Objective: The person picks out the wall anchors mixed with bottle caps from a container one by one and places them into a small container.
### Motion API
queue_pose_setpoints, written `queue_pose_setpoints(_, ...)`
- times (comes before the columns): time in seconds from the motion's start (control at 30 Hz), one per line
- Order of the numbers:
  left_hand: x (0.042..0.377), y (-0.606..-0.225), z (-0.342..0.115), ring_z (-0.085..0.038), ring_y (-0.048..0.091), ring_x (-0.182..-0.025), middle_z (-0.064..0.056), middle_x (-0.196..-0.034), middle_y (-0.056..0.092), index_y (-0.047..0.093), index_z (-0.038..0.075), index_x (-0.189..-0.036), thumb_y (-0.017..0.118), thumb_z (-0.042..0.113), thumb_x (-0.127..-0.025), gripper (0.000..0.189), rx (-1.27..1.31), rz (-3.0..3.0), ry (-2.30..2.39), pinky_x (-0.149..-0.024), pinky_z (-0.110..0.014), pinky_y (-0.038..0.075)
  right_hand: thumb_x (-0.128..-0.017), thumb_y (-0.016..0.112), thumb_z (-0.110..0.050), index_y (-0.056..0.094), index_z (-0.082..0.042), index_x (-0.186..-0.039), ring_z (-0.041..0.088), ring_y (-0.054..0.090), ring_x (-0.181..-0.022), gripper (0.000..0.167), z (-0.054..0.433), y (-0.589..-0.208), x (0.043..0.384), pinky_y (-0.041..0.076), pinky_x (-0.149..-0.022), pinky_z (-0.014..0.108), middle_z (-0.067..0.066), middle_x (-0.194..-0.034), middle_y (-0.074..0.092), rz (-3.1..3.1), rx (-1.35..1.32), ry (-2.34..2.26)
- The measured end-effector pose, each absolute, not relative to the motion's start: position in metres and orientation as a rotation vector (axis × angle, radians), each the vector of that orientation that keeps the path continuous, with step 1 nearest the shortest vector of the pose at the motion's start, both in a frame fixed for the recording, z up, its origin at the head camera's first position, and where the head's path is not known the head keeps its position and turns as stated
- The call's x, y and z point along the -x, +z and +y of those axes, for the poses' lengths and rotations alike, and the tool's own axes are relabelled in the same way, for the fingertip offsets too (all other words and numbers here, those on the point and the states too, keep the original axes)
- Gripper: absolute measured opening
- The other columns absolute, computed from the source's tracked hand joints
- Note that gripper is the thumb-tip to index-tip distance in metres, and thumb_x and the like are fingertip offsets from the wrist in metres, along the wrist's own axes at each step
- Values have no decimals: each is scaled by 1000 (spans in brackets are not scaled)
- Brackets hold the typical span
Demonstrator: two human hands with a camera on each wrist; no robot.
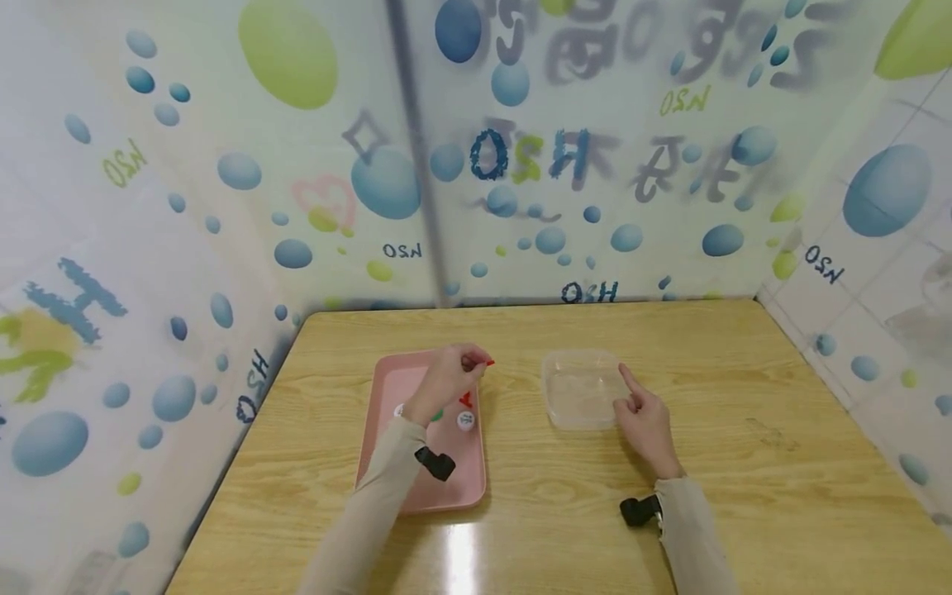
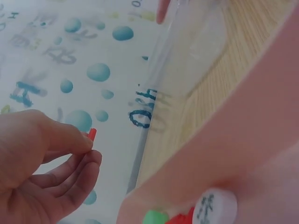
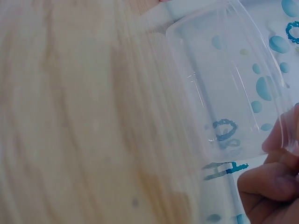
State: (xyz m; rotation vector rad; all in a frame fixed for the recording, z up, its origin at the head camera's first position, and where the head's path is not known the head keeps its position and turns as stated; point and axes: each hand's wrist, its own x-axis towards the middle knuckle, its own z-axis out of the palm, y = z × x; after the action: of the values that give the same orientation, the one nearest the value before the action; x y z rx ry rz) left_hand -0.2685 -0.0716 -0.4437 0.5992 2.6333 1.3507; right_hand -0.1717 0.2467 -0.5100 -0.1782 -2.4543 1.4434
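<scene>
My left hand (image 1: 448, 380) is raised over the far right part of a pink tray (image 1: 454, 492). Between thumb and fingertips it pinches a small red stick-like piece (image 2: 92, 134), whose end pokes out. Below it in the tray are a white round piece with dark markings (image 1: 465, 421), another red piece (image 1: 466, 400) and a green piece (image 1: 437, 415), partly hidden by the wrist. My right hand (image 1: 645, 421) holds the right side of a clear plastic container (image 1: 582, 392). Its index finger is stretched along the rim, the thumb is at the side, and the other fingers are curled.
Tray and container stand apart on a wood-grain table (image 1: 521, 529), the container to the right. A patterned wall covering (image 1: 521, 248) rises behind the table's far edge and along both sides. Another white piece (image 1: 399, 410) shows left of the left wrist.
</scene>
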Motion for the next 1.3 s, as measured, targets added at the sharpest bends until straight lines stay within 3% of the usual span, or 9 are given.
queue_pose_setpoints(0.3,271,-436,-42,-14,62,-82,-3,-98,71,74,11,-106,66,11,-98,12,-679,2685,1261,-70,-25,54,-90,53,2,46,-11,-152,4,24,-48,64,247,-512,173,27,-46,20,-9,-55,31,-2436,205,1466)
queue_pose_setpoints(1.3,267,-435,33,-12,63,-84,-7,-102,74,75,7,-108,66,8,-98,14,-946,2508,1233,-73,-19,55,-90,54,3,49,-11,-151,5,26,-48,62,246,-512,177,27,-46,21,-8,-54,33,-2421,234,1473)
